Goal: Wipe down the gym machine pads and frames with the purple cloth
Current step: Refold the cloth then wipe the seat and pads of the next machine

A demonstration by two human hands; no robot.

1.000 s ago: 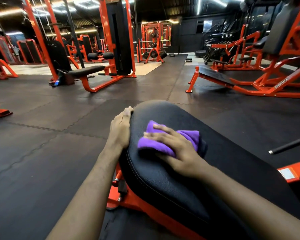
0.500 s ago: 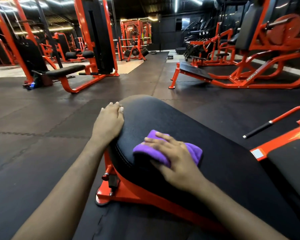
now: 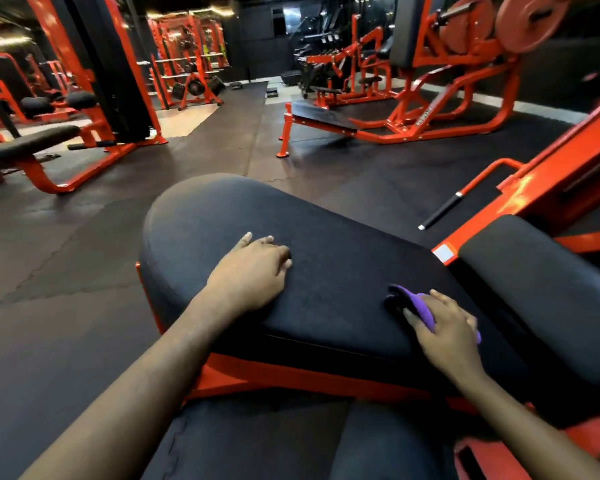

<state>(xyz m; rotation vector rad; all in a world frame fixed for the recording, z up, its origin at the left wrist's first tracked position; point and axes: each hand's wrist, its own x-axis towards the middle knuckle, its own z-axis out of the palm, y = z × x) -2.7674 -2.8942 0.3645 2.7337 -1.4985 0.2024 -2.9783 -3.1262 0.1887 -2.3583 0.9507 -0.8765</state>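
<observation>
Located large black pad (image 3: pixel 326 258) at centre of head view, rounded at the far end, mounted on an orange frame (image 3: pixel 291 375). Found left hand (image 3: pixel 253 271) resting palm down on the middle of the pad's top, fingers close together and slightly bent, tips touching the upholstery, nothing held. Found right hand (image 3: pixel 444 327) at the pad's near right edge, just beside the seam with a second black pad (image 3: pixel 541 282) lying to the right. Logged purple cloth (image 3: pixel 420 304) bunched under the right hand and pressed flat against the large pad, fingers laid almost straight over it, thumb out to the left, not wrapped round it. Cloth mostly covered, showing between thumb and forefinger and as a thin sliver past the little-finger side. Slight blur on this hand. Both forearms bare, entering from the bottom edge. Dark-clad legs (image 3: pixel 378 445) at the bottom, near side of the frame. Noted orange bar with black grip (image 3: pixel 444 209) beyond the pads on the right, well apart from both hands. Dark rubber-tile floor (image 3: pixel 66 271) all around. Far left, black-topped bench (image 3: pixel 25 147) on an orange base. Far right, orange plate-loaded machine (image 3: pixel 447 98) carrying orange discs (image 3: pixel 530 19) near the top edge.
</observation>
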